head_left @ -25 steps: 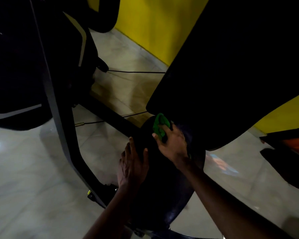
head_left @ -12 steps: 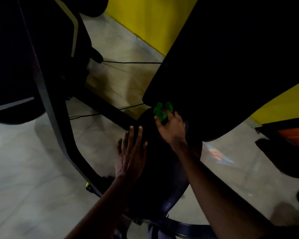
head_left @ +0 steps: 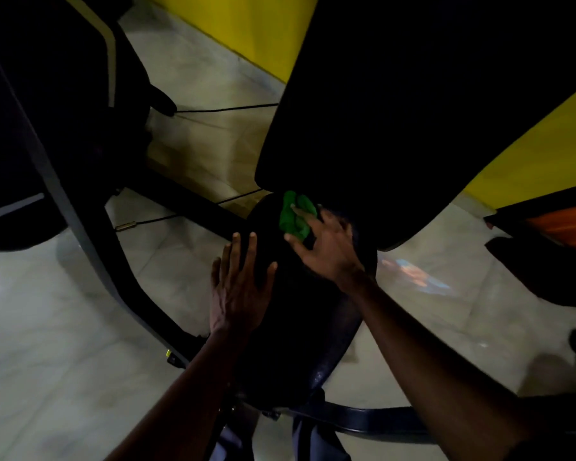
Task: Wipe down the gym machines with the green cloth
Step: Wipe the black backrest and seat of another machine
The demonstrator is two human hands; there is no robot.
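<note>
One green cloth (head_left: pixel 295 216) under flat right hand (head_left: pixel 330 252), left hand (head_left: pixel 240 291) spread on machine seat (head_left: pixel 300 331)

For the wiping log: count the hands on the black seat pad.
2: left hand flat on the left of the seat pad; right hand pressing the green cloth at its far end.

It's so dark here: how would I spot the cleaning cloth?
Find the big black back pad before the yellow wall. Under its lower edge, the right hand presses a crumpled cloth onto the round seat. It alone is bright green.
</note>
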